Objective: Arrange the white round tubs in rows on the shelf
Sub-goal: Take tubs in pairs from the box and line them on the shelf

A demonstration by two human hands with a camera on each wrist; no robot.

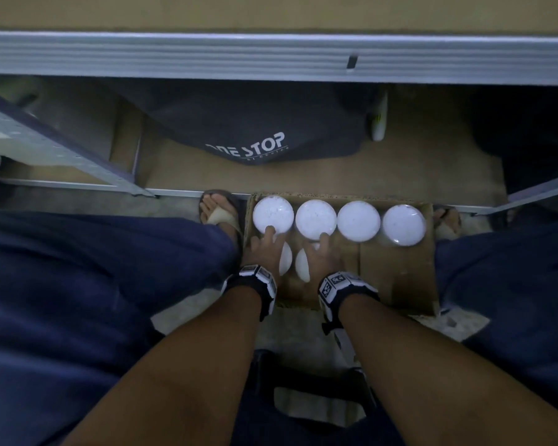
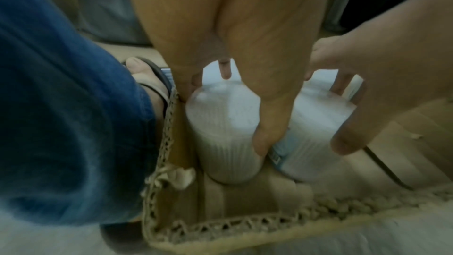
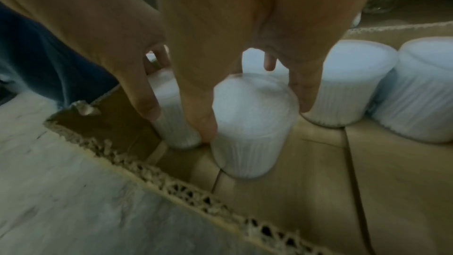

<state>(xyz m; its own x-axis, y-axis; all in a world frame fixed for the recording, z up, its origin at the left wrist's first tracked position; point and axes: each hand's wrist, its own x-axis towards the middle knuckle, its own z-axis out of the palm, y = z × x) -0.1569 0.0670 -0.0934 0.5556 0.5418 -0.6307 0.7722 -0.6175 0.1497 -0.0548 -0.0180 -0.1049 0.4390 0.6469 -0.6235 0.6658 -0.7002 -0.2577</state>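
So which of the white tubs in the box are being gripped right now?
The two near-row tubs: left hand grips one, right hand the other. The far row of four stands untouched.

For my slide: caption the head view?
Both hands grip white tubs in a cardboard box below the shelf.

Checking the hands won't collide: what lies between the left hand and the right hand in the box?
Only the two tubs they grip: the left hand holds one tub, the right hand another, side by side, as the head view shows.

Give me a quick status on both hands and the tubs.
Left hand grips one tub, right hand grips another. Both in cardboard box. Four tubs behind.
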